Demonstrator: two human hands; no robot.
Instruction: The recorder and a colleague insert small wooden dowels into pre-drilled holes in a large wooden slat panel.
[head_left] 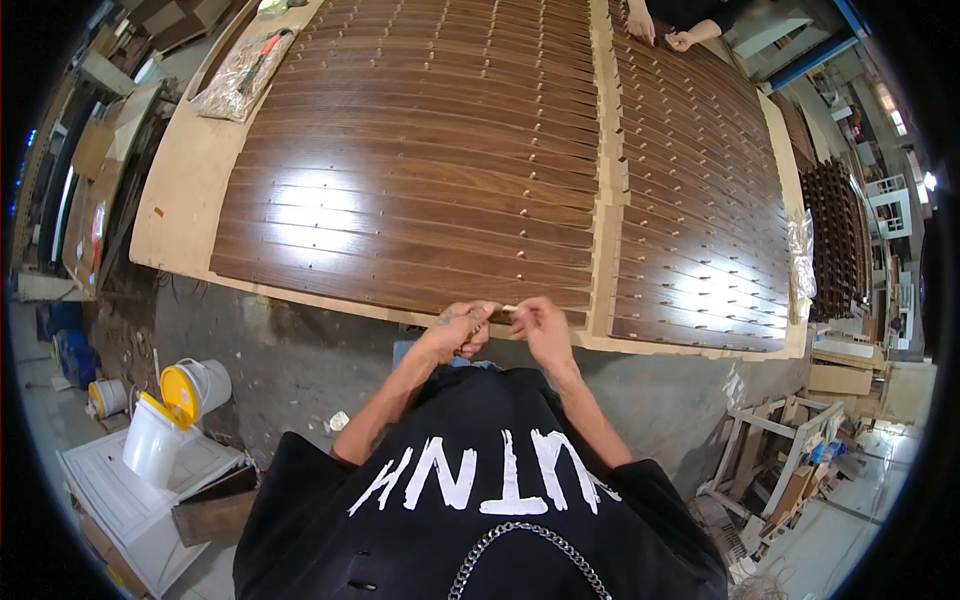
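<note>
The right hand (541,325) is drawn into a close pinch, thumb and fingertips nearly together on a small, pale wooden dowel (509,308). The left hand (462,328) is just beside it with its fingers curled well inward; whether it too grips the dowel, or has something in its palm, I cannot tell.

The dowel looks short and light in colour (its ends are partly hidden by the fingers), and it is at the near edge of the long, dark-brown wood-grain strips (400,180). These lie side by side in two broad groups, with many pale pegs (521,254) sticking up from them in rows.

Beneath is a large, light-tan board (172,215), bare along its left margin, where a clear plastic bag of pale pieces (228,97) lies with a red-and-black tool (268,45) on top. At the far side a co-worker's hands (681,40) are over the strips. On the grey concrete floor (270,345) and around it are white plastic buckets with yellow lids (155,440) at left and a pale rectangular wooden frame (765,450) at right.
</note>
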